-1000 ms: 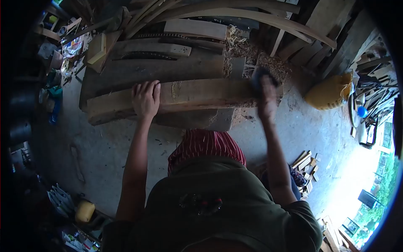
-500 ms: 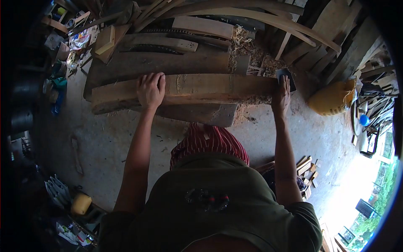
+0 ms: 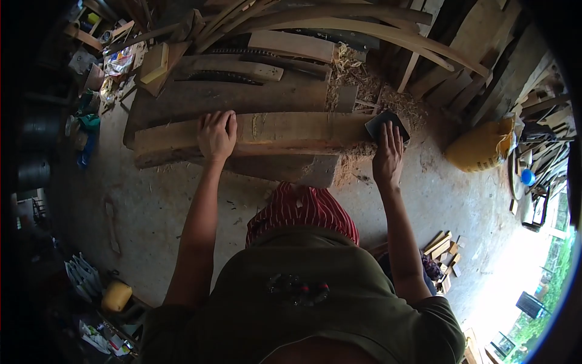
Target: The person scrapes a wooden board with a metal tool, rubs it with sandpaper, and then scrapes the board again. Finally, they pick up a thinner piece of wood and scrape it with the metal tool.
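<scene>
A long, slightly curved wooden beam lies across in front of me, resting on a wider board. My left hand is closed over the beam's left part, its fingers curled onto the upper face. At the right end, my right hand presses a dark sheet of sandpaper against the wood. Its fingers lie nearly straight over the sheet, and part of the sheet sticks out to the left of them. The underside of the sandpaper is hidden.
Curved wooden pieces lie beyond the beam, with wood shavings beside them. A yellow sack stands to the right, near stacked boards. Small offcuts lie on the floor at lower right. A yellow container is at lower left.
My right hand has shifted left and slightly toward me with the sandpaper, from the beam's far right end. The left hand keeps its place on the beam.
</scene>
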Available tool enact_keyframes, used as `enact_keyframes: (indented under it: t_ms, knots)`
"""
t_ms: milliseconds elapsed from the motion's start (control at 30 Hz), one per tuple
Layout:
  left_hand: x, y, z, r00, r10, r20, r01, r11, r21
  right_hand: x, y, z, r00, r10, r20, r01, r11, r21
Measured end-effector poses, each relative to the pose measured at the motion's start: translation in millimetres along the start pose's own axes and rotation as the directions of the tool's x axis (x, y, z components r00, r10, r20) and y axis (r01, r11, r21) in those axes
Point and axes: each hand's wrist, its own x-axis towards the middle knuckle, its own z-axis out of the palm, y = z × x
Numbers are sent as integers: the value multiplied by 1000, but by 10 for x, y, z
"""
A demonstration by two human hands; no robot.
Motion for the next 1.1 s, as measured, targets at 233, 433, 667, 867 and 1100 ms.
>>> enact_keyframes:
  t_ms: [233,433,667,867,1100]
  knots:
    - [13,3,-17,1000,28,8,-28,999,19,692,630,-101,856,405,321,-487,838,244]
    - [-24,26,-22,999,4,43,-5,999,33,-64,444,-338,944,329,35,-296,790,536]
    - [42,-3,-22,999,16,45,-19,997,74,219,698,-181,860,415,296,-508,641,576]
    - [-13,12,-1,998,-17,62,14,999,44,-114,440,-404,888,446,112,-395,616,682]
    - [1,56,-32,991,-116,59,109,987,115,253,616,-100,905,383,186,-392,582,712]
